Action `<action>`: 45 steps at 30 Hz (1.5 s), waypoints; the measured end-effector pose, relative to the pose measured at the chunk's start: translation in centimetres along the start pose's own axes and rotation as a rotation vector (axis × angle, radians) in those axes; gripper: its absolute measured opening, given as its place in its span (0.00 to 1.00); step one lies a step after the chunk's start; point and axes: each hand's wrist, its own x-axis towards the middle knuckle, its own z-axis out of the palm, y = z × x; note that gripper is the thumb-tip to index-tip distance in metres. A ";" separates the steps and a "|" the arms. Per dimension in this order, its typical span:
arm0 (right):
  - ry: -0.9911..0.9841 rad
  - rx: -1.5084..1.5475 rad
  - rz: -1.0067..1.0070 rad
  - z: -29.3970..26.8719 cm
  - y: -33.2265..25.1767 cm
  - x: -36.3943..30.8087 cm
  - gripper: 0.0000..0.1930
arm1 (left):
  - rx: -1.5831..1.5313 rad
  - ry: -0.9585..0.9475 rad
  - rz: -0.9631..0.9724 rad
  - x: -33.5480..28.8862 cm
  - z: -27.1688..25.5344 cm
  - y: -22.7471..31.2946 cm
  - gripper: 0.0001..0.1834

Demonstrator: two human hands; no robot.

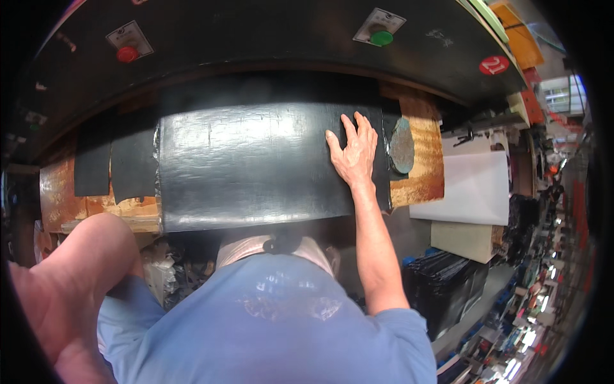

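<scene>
- Black sheet (243,166): lies flat across the middle of the brown worktop (425,150), its near edge about at the worktop's front edge, its far part in shadow under the dark machine front (268,45).
- Right hand (355,153): palm down on the sheet near its right edge, fingers spread, thumb apart; grips nothing. Flat contact probably steadies the sheet.
- Left hand (54,313): close to the lens, arm folded up; fingers out of frame. Cannot tell how far open, or whether anything is held.
- Smaller black pieces (93,160): towards the worktop's left end, beside the sheet, perhaps put there to leave the middle free.
- Rounded grey-green piece (401,147): towards the right end, just beside the sheet, probably kept within reach.
- Markings: printed pale plates behind red button (127,54) and green button (382,39); red oval sticker (494,65) with white figures; white scrawl nearby, illegible. No brand identified.
</scene>
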 end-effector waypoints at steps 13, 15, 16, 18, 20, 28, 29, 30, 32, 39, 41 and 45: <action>0.018 0.119 0.027 -0.7 0.5 1.5 0.30 | 0.014 -0.181 -0.192 1.7 -2.0 -6.9 0.34; 0.030 0.103 0.041 -0.3 0.8 2.5 0.29 | 0.029 -0.186 -0.235 0.6 -2.1 -7.7 0.34; 0.025 0.102 0.043 0.0 1.1 2.9 0.29 | 0.038 -0.185 -0.252 0.1 -1.8 -7.9 0.34; -0.070 0.087 0.099 0.5 1.8 4.2 0.30 | 0.068 -0.172 -0.271 -0.8 -1.4 -8.3 0.34; -0.012 0.088 -0.004 0.8 2.1 4.6 0.32 | 0.108 -0.138 -0.288 -1.2 -0.7 -8.0 0.34; 0.021 0.098 0.050 1.2 2.1 6.3 0.28 | 0.273 -0.170 -0.251 3.5 0.6 -8.7 0.34; 0.023 0.138 0.082 1.2 2.2 6.5 0.28 | 0.287 -0.162 -0.251 4.2 0.5 -8.7 0.34; 0.003 0.126 0.063 1.3 2.4 6.5 0.28 | 0.298 -0.162 -0.253 4.2 0.4 -8.4 0.34; -0.023 0.126 0.070 1.4 2.5 6.9 0.28 | 0.297 -0.169 -0.249 5.1 0.6 -7.5 0.34; -0.035 0.269 0.058 0.4 4.1 7.0 0.26 | -0.117 -0.210 -0.389 -0.4 15.9 -9.5 0.34; 0.156 0.349 0.098 -0.8 6.3 7.1 0.25 | -0.048 -0.490 -0.489 -5.6 21.2 -10.4 0.46; 0.107 -0.117 0.364 -4.7 13.9 6.3 0.37 | 0.166 -0.656 -0.580 -13.0 25.5 -11.7 0.41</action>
